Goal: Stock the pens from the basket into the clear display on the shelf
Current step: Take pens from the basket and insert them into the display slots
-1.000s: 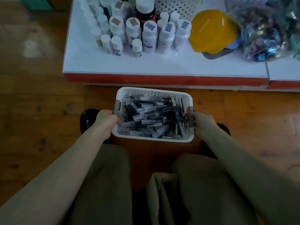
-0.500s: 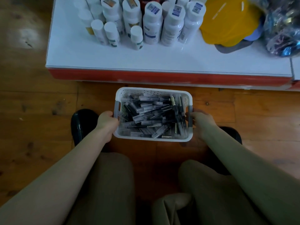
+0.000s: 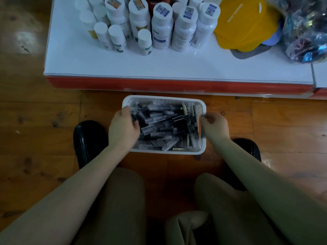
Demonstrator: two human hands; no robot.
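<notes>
White plastic basket (image 3: 164, 100) on the wooden floor (image 3: 40, 124), just in front of the low shelf (image 3: 177, 68) with its red front edge. Heaped inside, pens (image 3: 164, 124) in clear sleeves, lying crosswise in all directions, dark barrels showing through.

Left hand (image 3: 123, 129) over the basket's left end, reaching in across the rim, fingers bent down among the pens; thumb side toward the middle of the pile. Touching the pens for certain, but impossible to tell whether any one pen is actually pinched or gripped. Pens directly beneath and to the right of this hand.

Right hand (image 3: 215, 125) at the basket's right end, fingers loosely curled beside the grey handle (image 3: 203, 134), fingertips close to the rim. Contact with handle or rim not clear; nothing seen held. Pens just left of this hand, inside the wall.

Both forearms bare, coming up from the lower corners. Knees in khaki trousers (image 3: 123, 200) below, black shoes (image 3: 88, 140) flat on the floor either side of the basket.

On the shelf: white bottles (image 3: 162, 25) with labelled caps clustered at the back, a yellow cap (image 3: 246, 23) to their right, a clear bag of coloured items (image 3: 306, 29) at the far right.
</notes>
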